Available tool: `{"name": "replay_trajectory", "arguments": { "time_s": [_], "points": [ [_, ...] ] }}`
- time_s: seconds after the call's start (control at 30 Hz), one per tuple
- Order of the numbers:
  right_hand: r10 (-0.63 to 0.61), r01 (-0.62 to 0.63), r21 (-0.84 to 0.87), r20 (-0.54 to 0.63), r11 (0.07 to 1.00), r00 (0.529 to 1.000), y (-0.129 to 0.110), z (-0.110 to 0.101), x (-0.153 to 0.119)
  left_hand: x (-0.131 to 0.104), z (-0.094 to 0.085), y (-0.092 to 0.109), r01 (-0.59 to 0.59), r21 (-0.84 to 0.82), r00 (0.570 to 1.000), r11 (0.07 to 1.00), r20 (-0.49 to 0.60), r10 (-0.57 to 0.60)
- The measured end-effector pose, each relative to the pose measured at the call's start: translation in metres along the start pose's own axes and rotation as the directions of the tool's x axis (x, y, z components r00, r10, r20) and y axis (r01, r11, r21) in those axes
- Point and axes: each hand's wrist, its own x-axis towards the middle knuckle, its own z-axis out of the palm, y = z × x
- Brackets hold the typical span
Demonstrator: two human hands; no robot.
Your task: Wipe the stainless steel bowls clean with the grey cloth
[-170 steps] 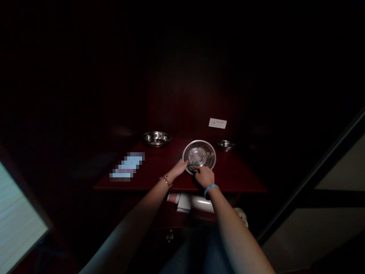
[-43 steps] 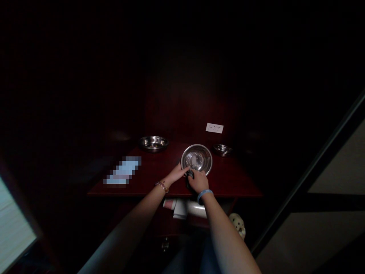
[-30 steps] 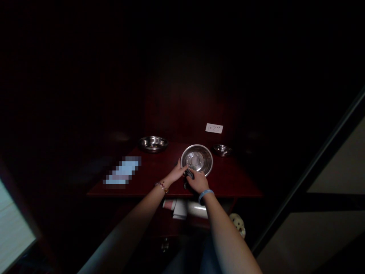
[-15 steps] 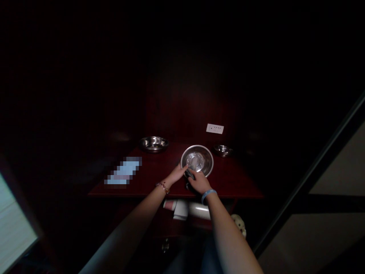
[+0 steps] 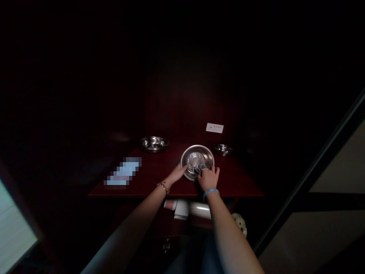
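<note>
A shiny steel bowl (image 5: 196,156) is tilted with its inside towards me, over the front part of the dark red desktop (image 5: 159,179). My left hand (image 5: 176,174) is closed on the bowl's left rim, thumb on the inner side. At the lower right of the bowl, my right hand (image 5: 208,178) reaches over the rim. Its fingers are closed on a small dark-and-grey piece that looks like a crumpled cloth (image 5: 199,168), which lies against the bowl's inside. The cloth's exact kind is hard to make out in the dim light.
A wider steel bowl (image 5: 154,144) stands at the back left, and a smaller one (image 5: 223,150) at the back right, below a white wall socket (image 5: 215,128). A blurred pale rectangle (image 5: 124,171) lies at the left. White items and paper cups (image 5: 170,204) sit beneath the desktop.
My right hand has moved right with the dark cloth-like piece, from the bowl's lower left rim to its lower right inside. My left hand and the bowl have hardly moved.
</note>
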Motion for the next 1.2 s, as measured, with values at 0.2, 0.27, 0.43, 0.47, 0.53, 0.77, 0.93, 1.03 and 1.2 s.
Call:
{"name": "replay_trajectory", "arguments": {
  "time_s": [0.2, 0.27, 0.43, 0.47, 0.53, 0.77, 0.93, 1.03, 1.2],
  "points": [
    [-0.101, 0.101, -0.081, 0.008, 0.992, 0.995, 0.005, 0.009, 0.001, -0.001, 0.002, 0.005, 0.013, -0.022, 1.0, 1.0, -0.025, -0.014],
    [-0.121, 0.124, -0.074, 0.042, 0.99, 0.992, 0.004, 0.01, 0.001, -0.003, 0.003, 0.01, 0.021, -0.007, 0.999, 1.0, -0.043, -0.021],
    [-0.138, 0.14, -0.03, 0.06, 0.99, 0.989, -0.005, 0.01, -0.002, -0.008, 0.004, 0.022, 0.038, 0.017, 0.997, 0.999, -0.064, -0.037],
    [-0.136, 0.137, -0.019, 0.062, 0.99, 0.989, -0.007, 0.01, -0.003, -0.008, 0.004, 0.024, 0.038, 0.015, 0.997, 0.999, -0.063, -0.037],
    [-0.135, 0.134, 0.016, 0.075, 0.991, 0.988, -0.012, 0.011, -0.005, -0.008, 0.005, 0.025, 0.043, 0.004, 0.997, 0.999, -0.06, -0.043],
    [-0.247, 0.209, 0.218, 0.163, 0.953, 0.955, -0.017, 0.016, -0.006, -0.005, 0.003, 0.022, 0.07, -0.006, 0.994, 0.998, -0.079, -0.071],
    [-0.374, 0.337, 0.254, 0.113, 0.907, 0.921, -0.008, 0.022, -0.001, -0.007, -0.001, 0.025, 0.054, -0.024, 0.996, 0.998, -0.066, -0.055],
    [-0.42, 0.386, 0.258, 0.091, 0.886, 0.903, -0.005, 0.024, 0.001, -0.006, -0.002, 0.023, 0.064, -0.058, 0.996, 0.996, -0.058, -0.067],
    [-0.476, 0.459, 0.201, 0.045, 0.866, 0.878, -0.004, 0.019, 0.0, -0.001, 0.001, 0.013, 0.087, -0.141, 0.996, 0.986, -0.016, -0.09]
  ]
}}
